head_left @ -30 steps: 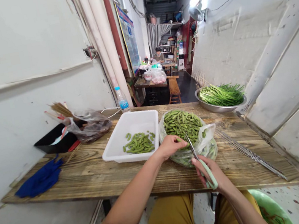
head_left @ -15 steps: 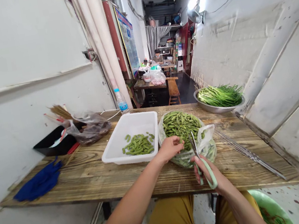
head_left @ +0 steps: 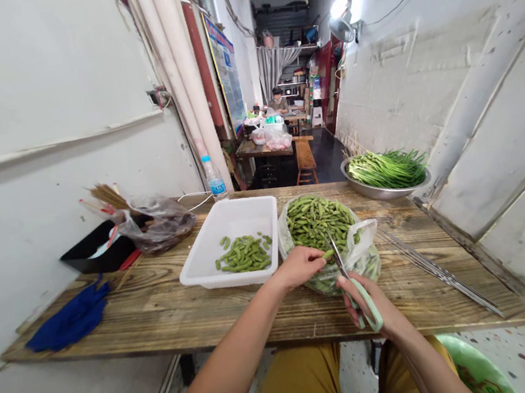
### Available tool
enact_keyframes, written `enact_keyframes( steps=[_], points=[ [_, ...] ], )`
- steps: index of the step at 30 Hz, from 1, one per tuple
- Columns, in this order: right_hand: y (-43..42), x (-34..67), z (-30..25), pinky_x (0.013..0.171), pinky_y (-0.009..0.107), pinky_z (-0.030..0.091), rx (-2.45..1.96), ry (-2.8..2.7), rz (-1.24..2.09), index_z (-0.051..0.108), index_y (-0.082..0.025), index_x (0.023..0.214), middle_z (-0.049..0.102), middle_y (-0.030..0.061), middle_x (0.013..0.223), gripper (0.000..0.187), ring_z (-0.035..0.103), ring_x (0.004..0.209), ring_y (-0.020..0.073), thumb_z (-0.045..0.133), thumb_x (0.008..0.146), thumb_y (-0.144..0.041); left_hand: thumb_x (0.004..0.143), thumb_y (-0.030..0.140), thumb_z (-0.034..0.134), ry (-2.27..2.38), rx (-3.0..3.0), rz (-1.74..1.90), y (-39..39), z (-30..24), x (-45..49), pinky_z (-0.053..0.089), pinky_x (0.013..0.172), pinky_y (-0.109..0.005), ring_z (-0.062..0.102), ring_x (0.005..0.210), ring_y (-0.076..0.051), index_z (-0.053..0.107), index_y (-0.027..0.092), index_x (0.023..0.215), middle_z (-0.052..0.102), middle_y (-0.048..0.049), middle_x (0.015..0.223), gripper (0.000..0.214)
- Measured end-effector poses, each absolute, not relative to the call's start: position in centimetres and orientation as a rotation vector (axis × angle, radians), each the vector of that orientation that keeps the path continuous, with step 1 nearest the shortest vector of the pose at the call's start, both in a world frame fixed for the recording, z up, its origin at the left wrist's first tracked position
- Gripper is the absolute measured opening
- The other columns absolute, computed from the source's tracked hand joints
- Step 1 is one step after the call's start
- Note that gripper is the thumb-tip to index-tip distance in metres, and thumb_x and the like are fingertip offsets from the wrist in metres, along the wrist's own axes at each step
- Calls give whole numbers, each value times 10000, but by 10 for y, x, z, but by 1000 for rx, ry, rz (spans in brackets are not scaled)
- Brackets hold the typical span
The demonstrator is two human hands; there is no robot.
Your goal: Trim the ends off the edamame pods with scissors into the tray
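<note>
Between the fingertips of my left hand is a green edamame pod, its far end at the scissor blades. My right hand is closed round the pale green handles of a pair of scissors, whose blades point up and away from me. Beneath both hands sits a clear plastic bag heaped with edamame pods. Left of the bag, a white plastic tub holds a smaller pile of pods toward its near right side.
A metal bowl of green stalks stands back right, with metal skewers nearer me. At left lie a blue cloth, a black box and a plastic bag. A water bottle stands behind the tub. A person sits far back.
My left fingers have closed on a pod and brought it against the scissors. The blades have drawn closer together and tilted slightly left.
</note>
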State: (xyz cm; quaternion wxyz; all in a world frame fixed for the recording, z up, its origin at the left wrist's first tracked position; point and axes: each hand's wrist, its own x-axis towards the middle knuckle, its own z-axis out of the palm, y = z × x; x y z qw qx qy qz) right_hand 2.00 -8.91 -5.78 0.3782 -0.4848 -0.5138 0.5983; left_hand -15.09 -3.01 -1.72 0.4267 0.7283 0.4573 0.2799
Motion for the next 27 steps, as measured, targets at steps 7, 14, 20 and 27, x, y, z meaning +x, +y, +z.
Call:
enact_keyframes(
  steps=[7, 14, 20, 27],
  points=[
    [-90, 20, -64, 296, 186, 363, -1251, -1228, 1576, 470, -195, 832, 468, -75, 522, 464, 412, 337, 70, 586, 736, -634, 829, 248, 455, 1945, 1960, 736, -23, -13, -197, 384, 706, -272, 557, 765, -193, 690, 139, 958, 647, -72, 798, 289],
    [-88, 19, -64, 432, 237, 443, -1078, -1104, 1745, 465, -201, 944, 505, -44, 608, 513, 489, 468, 104, 498, 772, -684, 837, 363, 537, 2236, 2195, 727, 1, -12, -186, 277, 942, -458, 441, 1128, -291, 690, 249, 1028, 577, -124, 1180, 270],
    [-94, 23, -55, 400, 226, 414, -1146, -1129, 1705, 467, -192, 942, 488, -46, 588, 521, 474, 447, 106, 538, 755, -673, 827, 333, 535, 2065, 2285, 660, 33, -32, -144, 236, 925, -496, 453, 1063, -298, 721, 193, 765, 651, -122, 942, 241],
    [-94, 20, -62, 389, 220, 416, -1186, -1153, 1673, 461, -190, 947, 495, -48, 578, 533, 479, 432, 103, 527, 754, -682, 807, 311, 544, 2043, 2222, 570, 43, -45, -145, 222, 919, -503, 458, 1045, -300, 715, 188, 711, 679, -121, 872, 231]
  ],
)
